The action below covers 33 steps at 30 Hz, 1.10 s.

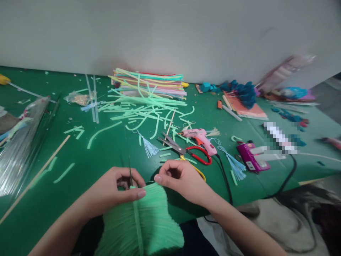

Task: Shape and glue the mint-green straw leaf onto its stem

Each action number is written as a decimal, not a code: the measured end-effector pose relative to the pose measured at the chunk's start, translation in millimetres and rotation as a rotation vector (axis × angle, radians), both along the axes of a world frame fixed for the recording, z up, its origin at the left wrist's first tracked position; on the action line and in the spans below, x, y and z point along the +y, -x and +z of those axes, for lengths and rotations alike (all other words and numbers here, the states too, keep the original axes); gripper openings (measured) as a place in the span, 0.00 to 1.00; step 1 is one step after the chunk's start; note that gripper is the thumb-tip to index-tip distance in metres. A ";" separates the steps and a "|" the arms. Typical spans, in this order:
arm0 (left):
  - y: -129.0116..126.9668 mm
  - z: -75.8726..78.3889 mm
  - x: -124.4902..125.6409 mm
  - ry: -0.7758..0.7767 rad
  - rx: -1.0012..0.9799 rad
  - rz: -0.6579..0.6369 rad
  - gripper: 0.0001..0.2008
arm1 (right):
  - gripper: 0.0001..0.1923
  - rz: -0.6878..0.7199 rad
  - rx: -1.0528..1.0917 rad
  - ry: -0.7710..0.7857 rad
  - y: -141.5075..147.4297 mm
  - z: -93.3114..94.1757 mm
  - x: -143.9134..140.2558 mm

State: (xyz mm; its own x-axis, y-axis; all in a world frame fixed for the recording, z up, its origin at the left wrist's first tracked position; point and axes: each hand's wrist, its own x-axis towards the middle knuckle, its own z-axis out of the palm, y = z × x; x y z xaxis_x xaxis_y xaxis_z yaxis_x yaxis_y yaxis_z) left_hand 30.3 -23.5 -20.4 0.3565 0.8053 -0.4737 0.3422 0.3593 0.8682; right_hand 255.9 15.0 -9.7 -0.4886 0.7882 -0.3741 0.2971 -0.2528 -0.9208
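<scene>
- Green fringed piece [141, 227], a soft sheet of fine strands gathered along a central spine, lies nearest the lens, draped off the tabletop [87, 160] edge just below both hands.
- Left hand [117, 190] is pinched shut on its top edge, thumb laid flat across the strands, fingers curled around a thin dark stick [130, 174] that rises from the spine.
- Right hand [181, 181] is closed too, fingertips pinching the same top edge just beside the left.
- Judged by its look, the piece is very light, limp and easily crushed or frayed; the spine and stick offer the firmest hold, while loose strands would likely slip or bend.
- Beyond the right hand lie red-handled scissors [186, 151] and a pink glue gun [199, 138], its black cord trailing back past the wrist.
- Farther off, beyond both hands, green straw offcuts [144, 110] scatter before a stacked pile.
</scene>
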 end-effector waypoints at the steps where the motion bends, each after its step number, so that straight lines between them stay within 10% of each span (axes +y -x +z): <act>1: -0.7 1.3 0.6 0.014 -0.009 -0.004 0.15 | 0.15 0.003 -0.004 0.000 -0.1 -0.2 -0.4; 33: -10.4 16.5 25.1 0.019 0.034 -0.232 0.12 | 0.15 0.041 0.174 0.253 -5.9 -4.9 2.6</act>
State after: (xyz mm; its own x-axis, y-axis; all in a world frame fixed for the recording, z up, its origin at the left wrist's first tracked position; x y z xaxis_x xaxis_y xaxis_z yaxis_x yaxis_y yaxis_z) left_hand 40.7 1.6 -3.9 0.5148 0.6945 -0.5026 0.4464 0.2833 0.8488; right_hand 261.8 17.6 -14.6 -0.5923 0.6588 -0.4639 0.1550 -0.4718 -0.8680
